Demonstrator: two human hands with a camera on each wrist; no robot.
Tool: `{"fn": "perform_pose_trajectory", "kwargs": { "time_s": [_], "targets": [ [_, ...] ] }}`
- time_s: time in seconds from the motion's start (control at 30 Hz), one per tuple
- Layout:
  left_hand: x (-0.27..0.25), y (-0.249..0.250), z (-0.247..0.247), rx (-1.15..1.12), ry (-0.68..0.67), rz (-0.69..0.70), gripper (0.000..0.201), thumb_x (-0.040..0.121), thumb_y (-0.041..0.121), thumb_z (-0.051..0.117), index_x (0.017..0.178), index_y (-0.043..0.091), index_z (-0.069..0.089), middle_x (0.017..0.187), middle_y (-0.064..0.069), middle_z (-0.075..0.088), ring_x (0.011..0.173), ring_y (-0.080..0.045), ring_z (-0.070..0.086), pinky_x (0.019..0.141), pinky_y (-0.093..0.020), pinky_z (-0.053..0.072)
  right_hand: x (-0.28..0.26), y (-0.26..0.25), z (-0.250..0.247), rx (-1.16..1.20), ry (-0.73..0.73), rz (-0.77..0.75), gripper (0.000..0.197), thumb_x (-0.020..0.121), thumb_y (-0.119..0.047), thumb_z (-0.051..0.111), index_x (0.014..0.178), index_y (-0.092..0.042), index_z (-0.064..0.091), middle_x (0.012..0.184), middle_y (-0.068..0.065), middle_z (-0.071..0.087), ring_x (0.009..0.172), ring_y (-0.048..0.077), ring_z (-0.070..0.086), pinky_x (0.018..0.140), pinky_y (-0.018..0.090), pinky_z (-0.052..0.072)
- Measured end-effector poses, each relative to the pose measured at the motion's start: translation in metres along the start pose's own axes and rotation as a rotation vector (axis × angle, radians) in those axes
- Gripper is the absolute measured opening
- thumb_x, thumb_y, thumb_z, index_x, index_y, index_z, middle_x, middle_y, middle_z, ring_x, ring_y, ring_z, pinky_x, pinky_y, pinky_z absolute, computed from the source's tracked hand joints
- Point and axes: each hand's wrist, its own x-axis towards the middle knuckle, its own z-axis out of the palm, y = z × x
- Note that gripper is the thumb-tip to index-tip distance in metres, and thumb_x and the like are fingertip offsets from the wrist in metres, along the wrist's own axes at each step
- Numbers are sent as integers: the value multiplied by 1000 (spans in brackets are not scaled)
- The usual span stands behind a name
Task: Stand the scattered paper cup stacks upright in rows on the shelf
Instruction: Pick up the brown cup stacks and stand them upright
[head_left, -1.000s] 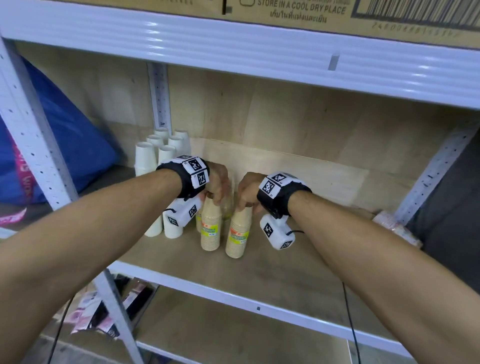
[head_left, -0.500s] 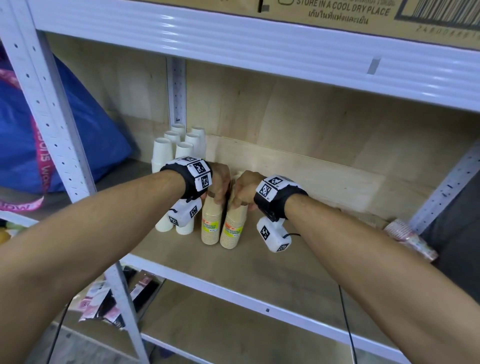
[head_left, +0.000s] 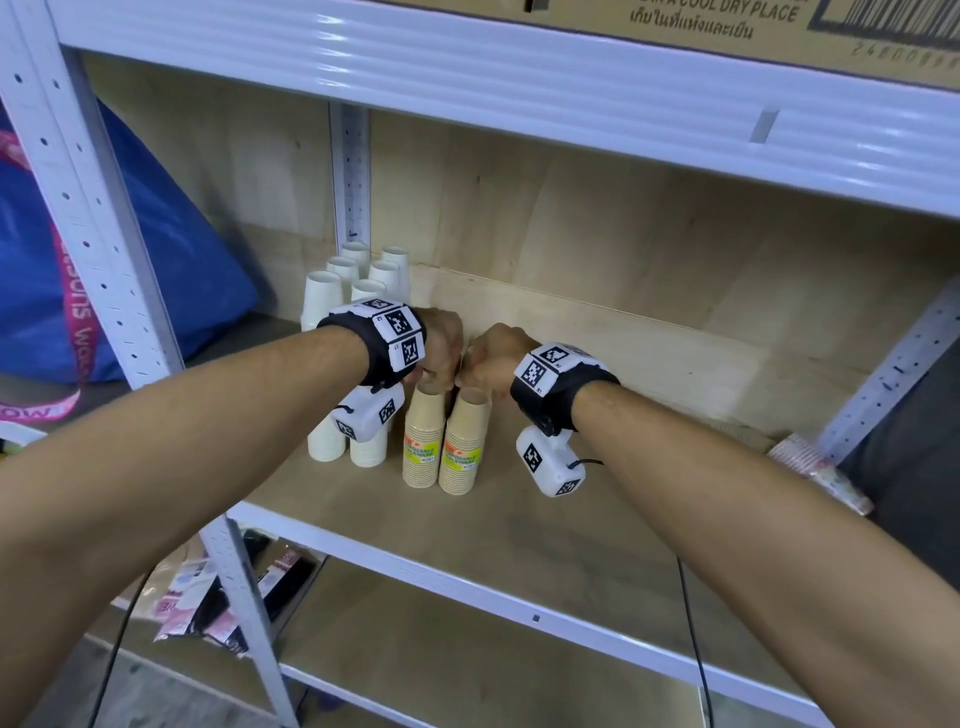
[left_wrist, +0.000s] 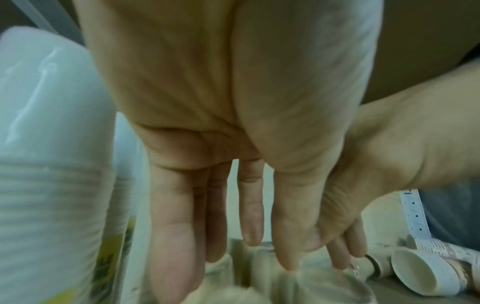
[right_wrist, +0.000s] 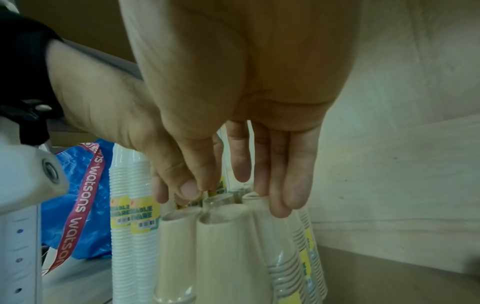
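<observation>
Two upright brown paper cup stacks (head_left: 423, 441) (head_left: 466, 447) stand side by side, touching, at the middle of the wooden shelf (head_left: 571, 519). More brown stacks (right_wrist: 228, 246) stand behind them under my hands. My left hand (head_left: 441, 358) and right hand (head_left: 485, 364) hover together over their tops. In the wrist views the left hand (left_wrist: 246, 253) and right hand (right_wrist: 246, 195) point straight fingers down onto the cup tops and grip nothing. Several white cup stacks (head_left: 332, 312) stand in rows at the left. A patterned cup stack (head_left: 821, 478) lies on its side at the shelf's right end.
A blue bag (head_left: 156, 260) fills the space left of the white upright post (head_left: 119, 291). The upper shelf beam (head_left: 519, 78) runs low overhead with a cardboard box on it. Bare shelf board stretches right of the brown stacks. Packets (head_left: 234, 597) lie on the lower level.
The two front brown stacks have been pushed together and closer to the white stacks. Both hands stayed on the cup tops.
</observation>
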Motion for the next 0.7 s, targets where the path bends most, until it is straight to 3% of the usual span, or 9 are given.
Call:
{"fn": "perform_pose_trajectory", "kwargs": {
  "time_s": [0.13,0.23,0.3,0.4,0.5,0.6,0.7],
  "targets": [
    [1,13,-12,-19,161,15,19,79,13,73,96,7,70,81,-8,66,64,-21,58,54,-24,49,0,10,-13,-10,37,13,35,77,-34,77,95,-5,70,95,12,71,79,25,67,68,32,53],
    [8,28,-18,-39,242,64,17,84,20,72,99,15,68,72,0,63,61,-16,58,63,-29,53,-2,26,-27,-56,59,81,36,78,-35,75,99,-6,68,93,10,71,81,25,70,71,32,55],
    [16,39,-20,-74,263,97,15,85,20,72,98,17,67,70,-1,62,59,-15,56,57,-27,49,-3,43,-40,-93,72,126,32,79,-33,74,99,-7,68,89,9,71,81,24,71,69,30,53],
    [31,61,-21,-93,260,147,19,85,21,73,102,14,68,89,-8,65,63,-17,55,49,-23,44,-6,72,-61,-135,72,211,32,79,-33,76,99,-10,67,90,5,70,84,24,69,72,30,53],
    [48,83,-21,-98,236,213,24,84,23,75,105,14,69,99,-8,67,65,-16,57,54,-23,47,-5,111,-82,-181,75,302,37,76,-36,78,100,-12,63,96,5,68,89,26,68,80,36,55],
    [67,106,-16,-90,253,272,26,85,24,74,108,16,69,101,0,60,80,-16,57,67,-24,44,-6,149,-103,-251,59,385,30,77,-38,78,83,-15,60,92,5,67,86,27,67,79,36,55],
    [91,127,-4,-97,262,322,29,85,24,74,112,16,67,106,1,54,90,-17,52,73,-24,40,-5,187,-117,-307,46,491,34,77,-38,80,71,-14,56,87,7,65,76,25,66,68,32,51]
  ]
}}
